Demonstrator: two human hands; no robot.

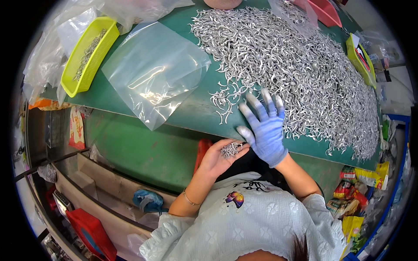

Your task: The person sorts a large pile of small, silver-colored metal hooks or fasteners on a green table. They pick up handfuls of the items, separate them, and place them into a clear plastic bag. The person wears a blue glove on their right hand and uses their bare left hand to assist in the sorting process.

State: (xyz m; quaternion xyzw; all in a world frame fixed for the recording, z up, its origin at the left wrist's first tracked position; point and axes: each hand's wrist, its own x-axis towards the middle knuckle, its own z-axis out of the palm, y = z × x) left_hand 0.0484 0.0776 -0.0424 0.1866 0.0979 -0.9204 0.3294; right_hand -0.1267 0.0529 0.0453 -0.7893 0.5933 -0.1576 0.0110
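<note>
A broad heap of small curved silver metal pieces (300, 74) covers the right half of the green table (196, 115). My left hand (212, 162), bare and palm up at the table's front edge, cups a small cluster of the same metal pieces (231, 150). Over the heap's near edge lies my right hand (266, 132), in a blue knitted glove with pale fingertips. Its fingers are spread and touch or hover just over the pieces; which, I cannot tell. Beside them, to the left, a thin scatter of metal pieces (224, 101) has come apart from the heap.
A flat clear plastic bag (152, 71) overhangs the table's front edge. Farther left stands a yellow-green basket (69, 87) with some pieces inside. Another yellow basket (370, 78) and a red tray (328, 15) sit at the right and far side. Colourful packets (348, 195) fill the lower right.
</note>
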